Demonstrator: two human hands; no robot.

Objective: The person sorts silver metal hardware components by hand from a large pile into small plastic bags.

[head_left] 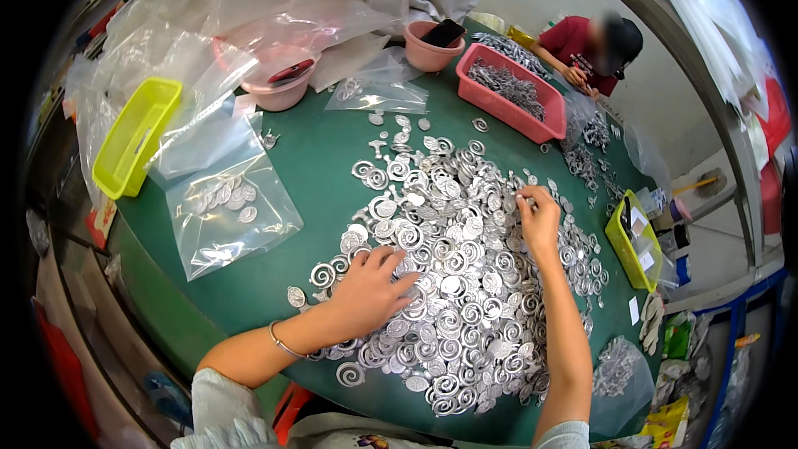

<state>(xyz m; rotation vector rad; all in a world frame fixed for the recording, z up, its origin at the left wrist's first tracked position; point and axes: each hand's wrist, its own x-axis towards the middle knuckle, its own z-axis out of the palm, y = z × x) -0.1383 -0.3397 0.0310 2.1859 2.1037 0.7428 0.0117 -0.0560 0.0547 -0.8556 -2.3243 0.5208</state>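
Left hand lies flat on the near-left edge of the heap of silver spiral pieces, fingers spread apart over them. Right hand sits at the heap's far right, fingertips pinched together on one small piece. The heap covers the middle of the green table; a clear bag with a few pieces lies left.

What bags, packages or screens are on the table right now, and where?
Clear plastic bag: left of the metal pile, flat, a few silver pieces inside.
Clear bag: far centre, flat, nearly empty.
Dark phone: in the pink bowl, screen off.
Clear bag: near right edge, holding silver pieces.
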